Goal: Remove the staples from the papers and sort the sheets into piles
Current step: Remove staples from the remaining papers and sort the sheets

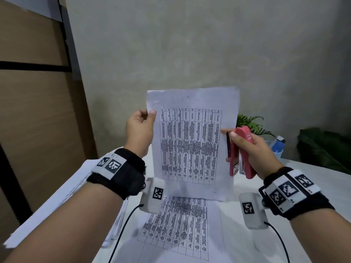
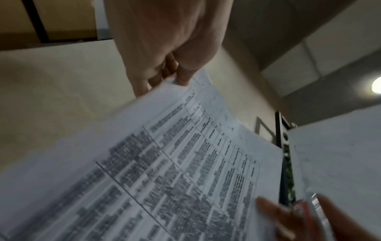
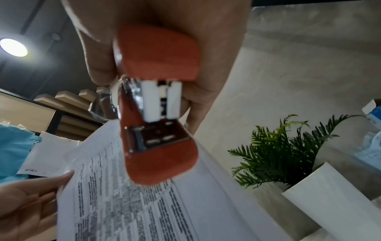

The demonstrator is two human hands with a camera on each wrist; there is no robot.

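Observation:
A printed sheet with a dense table (image 1: 191,141) is held upright above the table. My left hand (image 1: 141,128) pinches its upper left edge between thumb and fingers; the same pinch shows in the left wrist view (image 2: 177,76) on the sheet (image 2: 164,179). My right hand (image 1: 247,147) grips a red stapler (image 1: 241,152) at the sheet's right edge, and one fingertip touches the paper. In the right wrist view the stapler (image 3: 156,104) stands close over the sheet (image 3: 144,203). Another printed sheet (image 1: 180,224) lies flat on the table below.
A stack of papers (image 1: 76,190) lies at the table's left under my left forearm. A green plant (image 1: 250,124) in a white pot (image 3: 334,195) and a blue-and-white bottle (image 1: 278,145) stand at the back right. A wall rises close behind the white table (image 1: 313,177).

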